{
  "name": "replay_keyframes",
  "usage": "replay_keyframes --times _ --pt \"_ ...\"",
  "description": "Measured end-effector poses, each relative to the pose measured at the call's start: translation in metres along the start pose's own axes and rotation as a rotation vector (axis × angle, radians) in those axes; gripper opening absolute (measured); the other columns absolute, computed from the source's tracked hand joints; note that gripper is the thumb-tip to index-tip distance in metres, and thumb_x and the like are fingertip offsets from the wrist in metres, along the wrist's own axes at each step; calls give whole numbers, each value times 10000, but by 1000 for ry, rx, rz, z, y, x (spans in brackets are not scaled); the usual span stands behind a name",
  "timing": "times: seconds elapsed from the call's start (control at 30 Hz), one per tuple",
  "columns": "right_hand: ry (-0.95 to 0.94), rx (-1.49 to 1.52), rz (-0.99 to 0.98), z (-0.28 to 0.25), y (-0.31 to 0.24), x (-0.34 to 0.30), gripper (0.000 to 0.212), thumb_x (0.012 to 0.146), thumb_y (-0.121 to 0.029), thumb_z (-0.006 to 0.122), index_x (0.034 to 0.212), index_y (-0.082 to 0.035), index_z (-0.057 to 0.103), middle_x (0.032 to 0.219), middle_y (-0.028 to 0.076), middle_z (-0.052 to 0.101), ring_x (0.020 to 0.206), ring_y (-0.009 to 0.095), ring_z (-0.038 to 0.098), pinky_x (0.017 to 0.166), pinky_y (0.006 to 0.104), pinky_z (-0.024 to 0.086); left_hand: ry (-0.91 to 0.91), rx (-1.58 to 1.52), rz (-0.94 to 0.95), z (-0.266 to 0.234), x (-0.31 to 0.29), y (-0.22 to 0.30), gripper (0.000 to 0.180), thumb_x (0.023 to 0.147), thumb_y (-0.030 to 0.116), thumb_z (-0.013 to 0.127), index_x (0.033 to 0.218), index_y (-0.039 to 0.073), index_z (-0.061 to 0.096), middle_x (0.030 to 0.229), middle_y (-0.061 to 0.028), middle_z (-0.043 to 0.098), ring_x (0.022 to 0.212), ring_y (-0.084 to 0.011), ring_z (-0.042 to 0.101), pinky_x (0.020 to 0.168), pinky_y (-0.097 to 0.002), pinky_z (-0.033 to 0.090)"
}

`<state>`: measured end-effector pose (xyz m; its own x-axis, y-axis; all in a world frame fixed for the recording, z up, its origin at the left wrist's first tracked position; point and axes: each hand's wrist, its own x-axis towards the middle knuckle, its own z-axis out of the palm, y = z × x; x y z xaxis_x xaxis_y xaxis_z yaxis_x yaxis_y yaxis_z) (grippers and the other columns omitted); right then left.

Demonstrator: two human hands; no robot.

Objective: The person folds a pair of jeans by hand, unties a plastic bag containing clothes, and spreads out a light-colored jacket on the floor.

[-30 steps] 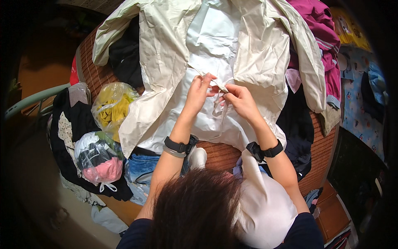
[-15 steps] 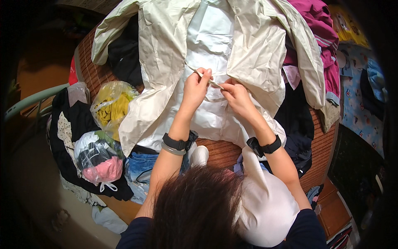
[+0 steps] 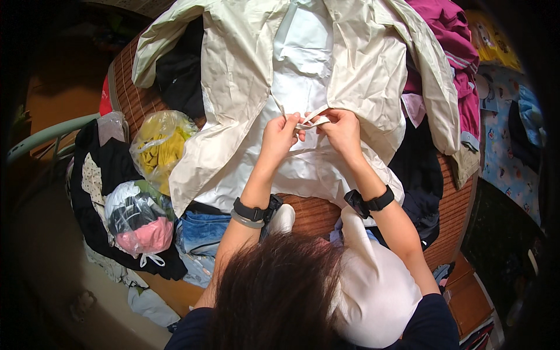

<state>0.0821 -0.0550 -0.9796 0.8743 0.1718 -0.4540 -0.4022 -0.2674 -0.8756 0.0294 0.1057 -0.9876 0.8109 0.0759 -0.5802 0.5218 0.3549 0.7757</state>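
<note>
both hands, left hand [image 3: 280, 133] and right hand [image 3: 341, 129], pinch a thin pale cord [image 3: 311, 121] running left to right over the open cream jacket [image 3: 361, 70], collar at the far end.

jacket [image 3: 245, 76] collar cut off by top edge. strap [image 3: 312, 121] ends hidden under fingers [image 3: 291, 125]. contents of knotted bags [image 3: 140, 224] blurred. lower body hidden behind hair [image 3: 274, 291].

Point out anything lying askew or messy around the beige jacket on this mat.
The beige jacket lies spread open, both hands, left hand and right hand, pinching its pale drawstring. Around it clothes are heaped untidily: a magenta garment bunched under its sleeve, jeans crumpled at the mat's edge.
</note>
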Motion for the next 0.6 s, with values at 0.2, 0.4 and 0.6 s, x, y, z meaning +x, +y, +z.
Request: replay_keyframes --times 0.2,0.4,0.6 --pt "23 -30 -57 -7 3 0 199 767 -96 737 931 16 743 788 100 729 731 129 683 672 280 538 -41 78 -61 1 -2 4 354 1011 303 523 1063 0 698 706 -46 658 525 -35 457 475 -188 335" --pt "-104 286 -128 -3 2 -3 227 838 -15 677 1054 56 684 962 91 732 918 147 688 856 281 532 -83 92 -20 0 0 10 305 984 267 526 1062 38 713 689 -20 651 526 -29 416 477 -185 320" --pt "-152 511 -53 -2 3 -4 279 890 7 584 1158 71 621 1062 99 717 969 132 667 904 282 510 -24 -147 85 15 -10 20 257 964 154 567 1178 29 634 813 26 607 545 4 378 482 -166 279"
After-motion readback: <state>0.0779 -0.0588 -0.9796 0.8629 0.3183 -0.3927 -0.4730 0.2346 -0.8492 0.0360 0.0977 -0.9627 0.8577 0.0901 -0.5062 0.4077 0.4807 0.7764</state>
